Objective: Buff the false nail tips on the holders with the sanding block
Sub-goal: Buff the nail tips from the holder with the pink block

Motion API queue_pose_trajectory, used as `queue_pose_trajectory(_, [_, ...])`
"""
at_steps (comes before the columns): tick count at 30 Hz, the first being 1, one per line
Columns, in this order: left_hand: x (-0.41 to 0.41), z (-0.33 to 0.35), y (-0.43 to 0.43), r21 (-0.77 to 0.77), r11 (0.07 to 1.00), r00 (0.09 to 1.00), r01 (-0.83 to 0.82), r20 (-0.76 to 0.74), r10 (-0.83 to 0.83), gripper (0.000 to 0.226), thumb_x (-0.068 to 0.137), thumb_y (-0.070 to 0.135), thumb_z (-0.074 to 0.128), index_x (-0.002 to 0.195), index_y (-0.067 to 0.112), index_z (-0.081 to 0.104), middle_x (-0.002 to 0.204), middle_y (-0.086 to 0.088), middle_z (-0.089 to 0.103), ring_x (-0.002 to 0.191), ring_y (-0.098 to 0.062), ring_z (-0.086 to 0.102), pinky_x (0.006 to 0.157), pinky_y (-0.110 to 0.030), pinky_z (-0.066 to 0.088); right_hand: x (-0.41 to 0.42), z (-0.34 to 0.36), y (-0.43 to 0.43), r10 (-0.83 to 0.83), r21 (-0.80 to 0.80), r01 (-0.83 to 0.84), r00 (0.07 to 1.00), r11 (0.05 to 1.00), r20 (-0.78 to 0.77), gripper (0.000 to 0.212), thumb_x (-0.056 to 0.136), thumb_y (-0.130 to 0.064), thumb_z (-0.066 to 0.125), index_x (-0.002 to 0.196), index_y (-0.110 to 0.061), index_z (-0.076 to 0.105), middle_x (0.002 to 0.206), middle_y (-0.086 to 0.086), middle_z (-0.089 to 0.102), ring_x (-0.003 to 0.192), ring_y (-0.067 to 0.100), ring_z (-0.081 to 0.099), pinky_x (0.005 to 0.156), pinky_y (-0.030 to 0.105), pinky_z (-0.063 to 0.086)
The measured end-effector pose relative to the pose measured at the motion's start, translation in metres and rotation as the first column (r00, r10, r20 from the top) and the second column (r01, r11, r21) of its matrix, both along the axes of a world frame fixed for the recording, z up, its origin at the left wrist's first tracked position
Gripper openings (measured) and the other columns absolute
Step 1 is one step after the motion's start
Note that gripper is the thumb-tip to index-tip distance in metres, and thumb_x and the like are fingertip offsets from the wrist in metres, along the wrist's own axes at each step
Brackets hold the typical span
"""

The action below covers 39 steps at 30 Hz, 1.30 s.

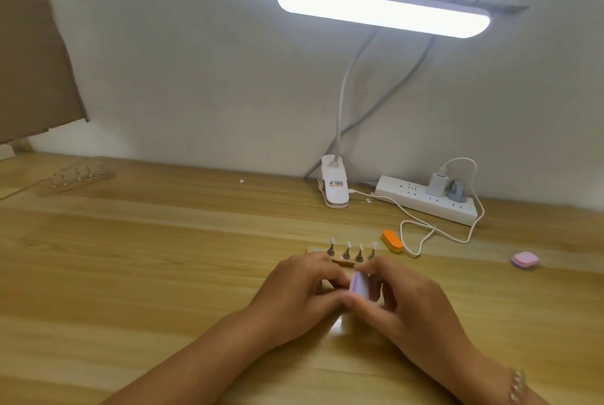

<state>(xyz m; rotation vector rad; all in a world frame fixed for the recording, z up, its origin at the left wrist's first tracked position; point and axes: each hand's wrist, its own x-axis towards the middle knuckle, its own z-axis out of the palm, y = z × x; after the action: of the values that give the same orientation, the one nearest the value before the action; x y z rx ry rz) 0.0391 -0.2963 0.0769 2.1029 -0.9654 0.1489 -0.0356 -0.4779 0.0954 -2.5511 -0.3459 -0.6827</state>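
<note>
Two hands met over the near middle of the wooden table point(163, 257). Right hand point(402, 300): fingers and thumb curled round a lilac sanding block point(357, 283), which stood tilted on edge between the two hands. Left hand point(299, 288): fingers bent, fingertips against the block and over the near end of a wooden strip point(340, 261); motion blur hid whether it gripped anything, so its hold could not be told.

Four false nail tips point(348, 244) stood upright on small metal holders point(346, 254) set in a row along the strip, just beyond the knuckles; a fifth pale tip showed dimly at the strip's left end. The block lay in front of this row, and contact with any tip could not be made out.

An orange sanding block point(392, 241) lay just right of the strip, and a pink one point(524, 260) well apart at the right. A lit clip lamp point(382, 11) rose from its clamp point(333, 187) by the wall, beside a white power strip point(425, 200) carrying a charger point(436, 183). A second holder strip point(78, 176) sat far left, below a cardboard sheet point(32, 51). A beaded bracelet point(518, 388) circled the right wrist
</note>
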Motion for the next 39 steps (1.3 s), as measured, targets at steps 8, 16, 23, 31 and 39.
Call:
queue_pose_trajectory(8, [-0.002,0.002,0.002,0.002,1.0,0.999,-0.014,-0.038,0.014,0.007,0.089,0.033,0.071,0.093,0.031,0.075,0.079,0.024,0.058,0.068,-0.001,0.052,0.07,-0.033,0.049,-0.001,0.002,-0.001,0.003,0.285,0.015,0.998,0.958,-0.063,0.011,0.092,-0.031,0.065,0.102,-0.031,0.068,0.077,-0.014,0.067,0.05,0.006,0.051,0.054,0.022,0.039])
queue_pose_trajectory(16, [0.001,0.002,0.004,0.053,0.998,0.997,0.039,-0.07,-0.035,0.017,0.096,0.025,0.061,0.104,0.034,0.072,0.081,0.023,0.056,0.073,-0.002,0.051,0.07,-0.03,0.045,-0.005,-0.004,0.013,0.061,0.334,-0.044,0.997,0.941,-0.041,0.016,0.089,-0.037,0.064,0.104,-0.032,0.061,0.093,-0.017,0.069,0.066,0.013,0.067,0.055,0.034,0.055])
queue_pose_trajectory(23, [0.003,0.004,0.004,0.055,0.997,0.995,0.045,-0.094,-0.04,0.02,0.101,0.026,0.053,0.106,0.03,0.071,0.089,0.021,0.06,0.082,0.0,0.052,0.07,-0.021,0.04,-0.001,-0.005,0.007,0.027,0.306,-0.017,0.999,0.952,-0.029,0.03,0.085,-0.019,0.073,0.108,-0.036,0.064,0.089,-0.017,0.07,0.072,0.009,0.068,0.055,0.022,0.053])
queue_pose_trajectory(31, [0.002,0.004,0.003,0.1,0.994,0.993,0.044,-0.113,-0.032,0.019,0.098,0.034,0.05,0.101,0.035,0.069,0.085,0.029,0.056,0.079,0.006,0.05,0.069,-0.021,0.036,0.003,-0.005,0.003,-0.026,0.404,0.058,0.996,0.913,-0.086,0.026,0.08,-0.02,0.077,0.1,-0.033,0.067,0.084,-0.016,0.067,0.059,0.015,0.057,0.055,0.019,0.044])
queue_pose_trajectory(39, [0.001,0.006,0.004,0.09,0.996,0.986,0.025,-0.166,-0.01,0.02,0.097,0.029,0.054,0.105,0.032,0.072,0.09,0.019,0.061,0.082,-0.001,0.053,0.077,-0.032,0.047,-0.004,-0.005,0.011,0.021,0.108,-0.025,0.999,0.994,0.042,0.033,0.081,-0.011,0.076,0.11,-0.026,0.067,0.1,-0.015,0.053,0.075,0.005,0.059,0.058,0.019,0.05])
